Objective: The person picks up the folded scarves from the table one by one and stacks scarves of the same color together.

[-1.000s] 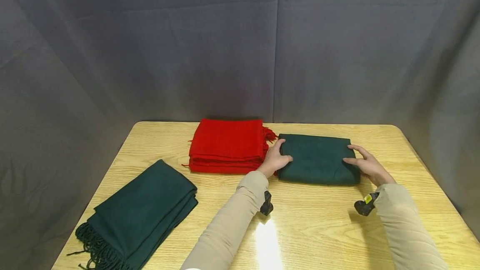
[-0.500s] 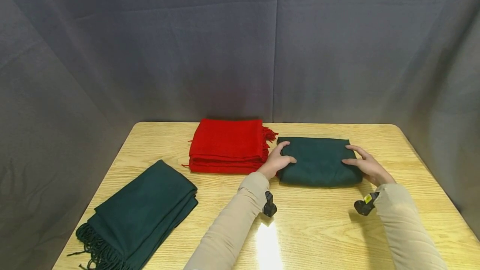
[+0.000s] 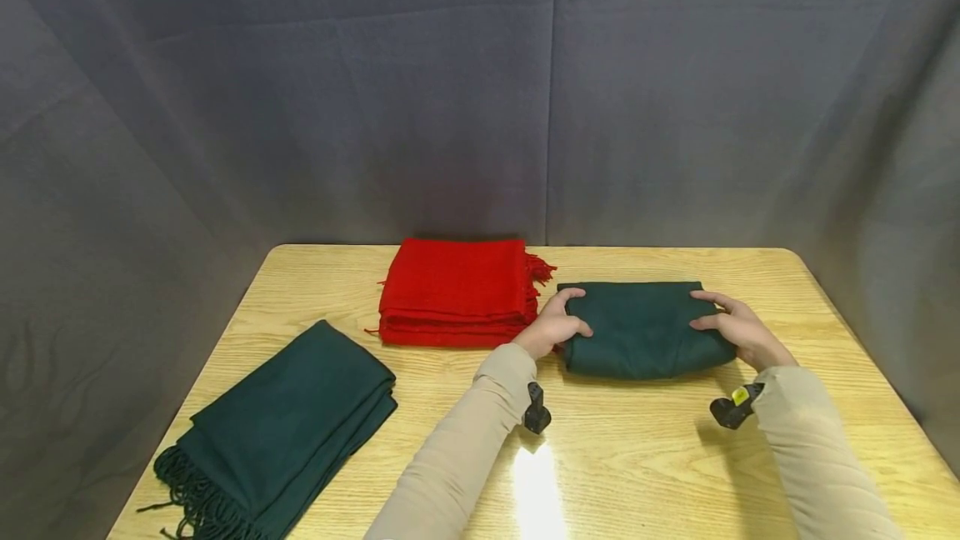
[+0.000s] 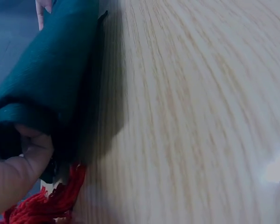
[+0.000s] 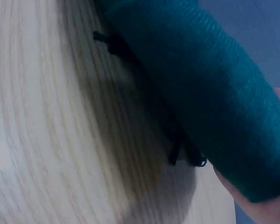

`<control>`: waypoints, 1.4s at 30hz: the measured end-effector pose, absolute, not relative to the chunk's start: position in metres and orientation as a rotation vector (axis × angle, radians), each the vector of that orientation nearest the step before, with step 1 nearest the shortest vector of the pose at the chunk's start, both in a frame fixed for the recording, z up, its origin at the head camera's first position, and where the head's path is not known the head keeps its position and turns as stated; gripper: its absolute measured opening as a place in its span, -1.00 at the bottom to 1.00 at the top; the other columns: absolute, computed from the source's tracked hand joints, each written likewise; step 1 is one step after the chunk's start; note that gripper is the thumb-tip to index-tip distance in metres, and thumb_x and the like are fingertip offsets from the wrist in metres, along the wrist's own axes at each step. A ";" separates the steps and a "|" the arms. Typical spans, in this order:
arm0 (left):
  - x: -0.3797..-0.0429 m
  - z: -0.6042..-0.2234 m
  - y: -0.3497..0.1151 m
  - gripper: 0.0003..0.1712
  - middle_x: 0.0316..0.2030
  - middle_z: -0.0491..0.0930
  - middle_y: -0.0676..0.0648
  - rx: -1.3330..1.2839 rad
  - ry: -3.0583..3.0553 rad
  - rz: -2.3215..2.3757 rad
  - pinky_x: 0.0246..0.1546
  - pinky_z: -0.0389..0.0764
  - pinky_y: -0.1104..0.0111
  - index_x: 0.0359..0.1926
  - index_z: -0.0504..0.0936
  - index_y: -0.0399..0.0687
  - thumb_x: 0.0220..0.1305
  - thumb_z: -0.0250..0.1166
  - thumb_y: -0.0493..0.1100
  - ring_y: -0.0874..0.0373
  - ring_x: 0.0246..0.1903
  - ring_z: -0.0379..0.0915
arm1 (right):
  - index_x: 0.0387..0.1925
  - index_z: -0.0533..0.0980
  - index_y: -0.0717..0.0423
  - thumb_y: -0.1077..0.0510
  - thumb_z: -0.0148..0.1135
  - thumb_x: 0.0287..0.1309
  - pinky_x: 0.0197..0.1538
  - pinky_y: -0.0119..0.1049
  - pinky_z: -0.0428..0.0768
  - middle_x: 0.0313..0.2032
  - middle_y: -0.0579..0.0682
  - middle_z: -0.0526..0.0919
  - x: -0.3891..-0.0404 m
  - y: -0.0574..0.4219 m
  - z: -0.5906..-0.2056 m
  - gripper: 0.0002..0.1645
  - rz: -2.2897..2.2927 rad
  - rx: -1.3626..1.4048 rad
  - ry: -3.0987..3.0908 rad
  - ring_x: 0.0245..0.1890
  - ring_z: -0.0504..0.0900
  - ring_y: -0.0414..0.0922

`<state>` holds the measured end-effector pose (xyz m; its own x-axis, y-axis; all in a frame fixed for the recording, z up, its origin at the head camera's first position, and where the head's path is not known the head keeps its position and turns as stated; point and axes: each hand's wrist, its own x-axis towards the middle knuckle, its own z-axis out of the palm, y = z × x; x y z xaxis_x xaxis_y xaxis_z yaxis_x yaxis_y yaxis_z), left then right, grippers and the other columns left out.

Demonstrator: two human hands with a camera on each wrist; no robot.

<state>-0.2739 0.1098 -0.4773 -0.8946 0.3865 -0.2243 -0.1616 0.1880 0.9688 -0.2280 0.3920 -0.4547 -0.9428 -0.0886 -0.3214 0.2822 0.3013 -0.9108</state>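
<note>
The folded green cloth is right of centre in the head view, its left end held in the grip of the left hand, its right end in that of the right hand. Just left lies a folded red cloth; at lower left, a second green cloth on the surface.
</note>
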 end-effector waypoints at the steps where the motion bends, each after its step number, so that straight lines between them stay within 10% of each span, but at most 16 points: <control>1: -0.273 -0.476 0.109 -0.24 0.15 0.28 -0.11 0.219 2.055 1.742 -0.20 0.42 0.29 0.21 0.32 -0.04 -0.07 0.28 -0.47 0.12 -0.43 0.33 | 0.38 -0.10 0.21 0.23 0.11 0.15 -0.16 -0.34 0.54 0.32 0.41 -0.22 -0.228 0.392 -0.454 -0.13 -1.675 0.171 2.277 -0.06 0.46 -0.11; 9: -0.268 -0.467 0.105 -0.22 0.21 0.22 -0.13 0.247 2.038 1.741 -0.07 0.42 0.26 0.24 0.28 -0.09 -0.06 0.28 -0.49 0.13 -0.61 0.30 | 0.38 -0.07 0.18 0.24 0.11 0.16 -0.15 -0.45 0.49 0.34 0.36 -0.28 -0.222 0.390 -0.447 -0.15 -1.710 0.153 2.285 0.21 0.13 0.20; 21: -0.262 -0.456 0.099 -0.22 0.26 0.16 -0.11 0.315 2.056 1.757 0.02 0.38 0.24 0.24 0.28 -0.07 -0.05 0.29 -0.47 0.04 -0.16 0.35 | 0.38 -0.05 0.17 0.23 0.12 0.16 -0.11 -0.49 0.36 0.34 0.34 -0.24 -0.214 0.385 -0.431 -0.17 -1.664 0.131 2.370 0.28 -0.05 0.26; 31: -0.259 -0.449 0.096 -0.21 0.28 0.13 -0.09 0.351 2.061 1.764 0.00 0.40 0.23 0.25 0.28 -0.03 -0.04 0.29 -0.47 0.03 0.06 0.26 | 0.38 -0.04 0.17 0.24 0.12 0.15 0.23 0.11 0.06 0.36 0.30 -0.28 -0.209 0.381 -0.419 -0.17 -1.658 0.146 2.405 0.30 -0.14 0.28; 42: -0.253 -0.441 0.092 -0.21 0.27 0.16 -0.07 0.383 2.066 1.768 0.09 0.33 0.21 0.24 0.30 0.00 -0.05 0.30 -0.47 0.03 0.23 0.09 | 0.39 -0.05 0.12 0.19 0.12 0.17 -0.05 -0.39 0.43 0.35 0.32 -0.20 -0.200 0.380 -0.410 -0.16 -1.675 0.144 2.380 0.26 0.02 0.19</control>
